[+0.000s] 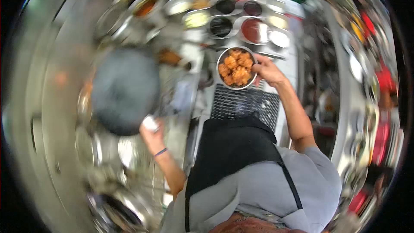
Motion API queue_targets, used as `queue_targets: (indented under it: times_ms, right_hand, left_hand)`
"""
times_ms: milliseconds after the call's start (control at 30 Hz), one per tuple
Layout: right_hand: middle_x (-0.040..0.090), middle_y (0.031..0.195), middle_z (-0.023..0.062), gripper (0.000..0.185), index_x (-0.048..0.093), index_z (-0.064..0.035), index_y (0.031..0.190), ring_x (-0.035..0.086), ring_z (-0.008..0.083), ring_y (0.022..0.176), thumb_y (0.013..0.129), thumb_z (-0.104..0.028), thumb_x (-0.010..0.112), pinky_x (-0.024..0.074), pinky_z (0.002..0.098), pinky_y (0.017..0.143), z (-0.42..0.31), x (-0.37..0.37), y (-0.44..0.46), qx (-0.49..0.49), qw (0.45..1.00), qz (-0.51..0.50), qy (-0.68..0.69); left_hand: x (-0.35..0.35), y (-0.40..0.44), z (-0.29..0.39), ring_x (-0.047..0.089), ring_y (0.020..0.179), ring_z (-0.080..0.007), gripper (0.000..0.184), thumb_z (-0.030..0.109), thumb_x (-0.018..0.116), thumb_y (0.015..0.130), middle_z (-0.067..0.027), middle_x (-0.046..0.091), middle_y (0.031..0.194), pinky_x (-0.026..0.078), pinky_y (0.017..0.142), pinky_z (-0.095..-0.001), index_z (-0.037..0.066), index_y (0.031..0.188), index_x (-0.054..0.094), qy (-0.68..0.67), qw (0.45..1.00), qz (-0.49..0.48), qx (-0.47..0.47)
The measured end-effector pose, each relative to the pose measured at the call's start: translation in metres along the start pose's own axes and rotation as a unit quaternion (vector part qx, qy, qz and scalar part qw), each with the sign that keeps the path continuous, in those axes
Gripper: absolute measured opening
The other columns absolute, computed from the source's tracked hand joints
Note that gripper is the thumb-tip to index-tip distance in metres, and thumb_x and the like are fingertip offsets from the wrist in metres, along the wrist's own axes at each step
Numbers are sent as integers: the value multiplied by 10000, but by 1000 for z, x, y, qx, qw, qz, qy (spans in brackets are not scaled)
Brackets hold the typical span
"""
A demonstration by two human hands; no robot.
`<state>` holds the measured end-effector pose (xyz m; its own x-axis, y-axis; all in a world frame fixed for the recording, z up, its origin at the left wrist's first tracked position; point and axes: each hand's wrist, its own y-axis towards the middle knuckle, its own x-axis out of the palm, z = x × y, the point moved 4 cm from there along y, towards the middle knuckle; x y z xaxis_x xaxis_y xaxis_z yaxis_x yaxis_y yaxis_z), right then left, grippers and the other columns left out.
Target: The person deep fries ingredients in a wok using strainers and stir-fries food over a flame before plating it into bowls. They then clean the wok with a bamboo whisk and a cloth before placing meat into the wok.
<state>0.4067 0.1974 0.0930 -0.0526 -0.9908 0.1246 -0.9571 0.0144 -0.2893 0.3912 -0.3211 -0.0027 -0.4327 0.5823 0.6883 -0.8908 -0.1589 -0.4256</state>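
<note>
My left hand [152, 134] is closed round the near edge of a dark wok [125, 90], with a white cloth [150, 123] between fingers and metal. The wok is blurred and hangs over the stove side on the left. In front of my body, my right hand [268, 70] grips the right rim of a round metal bowl [236, 87]. Orange-brown fried pieces [236, 66] fill this bowl. The fingers beneath its rim are partly hidden.
Several metal containers of sauces, among them a red sauce [254, 30] and a black sauce [220, 26], stand on the counter ahead. A pot of orange liquid [145, 5] is at far left. Below the bowl lies a black perforated mat [241, 102]. Crowded shelves [366, 73] run along the right.
</note>
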Motion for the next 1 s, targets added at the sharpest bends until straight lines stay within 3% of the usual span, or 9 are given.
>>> queue_targets:
  times_ms: [167,233,267,367,533,633,767,900,1000]
  right_hand:
    - [663,928,76,494,526,-40,1370,592,103,527,885,-8,435,495,233,449,-45,170,96,-91,983,-102,-125]
    - [625,1017,211,536,576,-108,1344,660,298,842,825,9,511,562,399,686,-30,228,139,-436,815,32,-381]
    - [551,1123,267,575,530,-162,1380,654,407,769,830,4,529,574,427,706,-38,265,127,-452,780,28,-432]
    - [503,1133,221,688,422,-209,1460,646,351,723,821,6,557,569,434,594,-32,332,132,-533,674,-20,-512]
    - [489,1221,259,708,430,-240,1456,645,348,726,812,20,569,574,443,611,-80,329,143,-579,673,57,-456]
    - [503,1256,312,675,432,-184,1454,660,414,836,829,48,541,587,476,671,-95,265,145,-495,770,153,-372]
    - [584,1215,200,511,438,-61,1428,682,212,733,923,12,467,570,255,525,-54,131,112,-232,967,107,10]
    - [662,1029,184,379,442,34,1314,673,215,613,941,-31,461,594,296,520,23,-21,30,-99,964,245,34]
    - [630,1057,199,418,377,31,1345,683,249,677,937,-21,447,612,333,521,105,-133,-73,-7,875,453,171]
  left_hand:
    - [28,-38,-35,505,589,-203,82,171,577,874,-48,544,688,382,475,-302,122,811,594,38,990,127,-57]
    - [27,-39,-44,545,591,-203,85,140,565,883,-70,585,697,403,467,-299,106,814,600,8,993,89,-75]
    - [23,-45,-44,548,586,-201,87,134,562,886,-74,587,695,407,464,-299,100,814,598,4,993,88,-75]
    - [24,-45,-43,550,570,-199,94,119,555,888,-83,593,693,411,458,-298,85,811,594,5,993,93,-78]
    - [35,-50,-42,527,552,-198,98,127,569,871,-86,587,696,392,453,-296,72,794,594,-3,991,114,-74]
    - [29,-42,-51,516,559,-199,94,142,588,851,-83,576,696,380,452,-290,73,787,594,-19,988,129,-86]
    - [44,-44,-51,509,568,-205,114,172,606,839,-88,575,729,382,463,-282,68,794,595,-21,987,134,-82]
    - [25,-39,-46,566,681,-215,160,125,657,841,-107,626,842,469,597,-311,18,956,628,290,950,39,105]
    - [92,-86,-37,641,812,-230,302,10,699,836,-153,663,939,554,748,-343,-71,1116,619,577,750,-105,306]
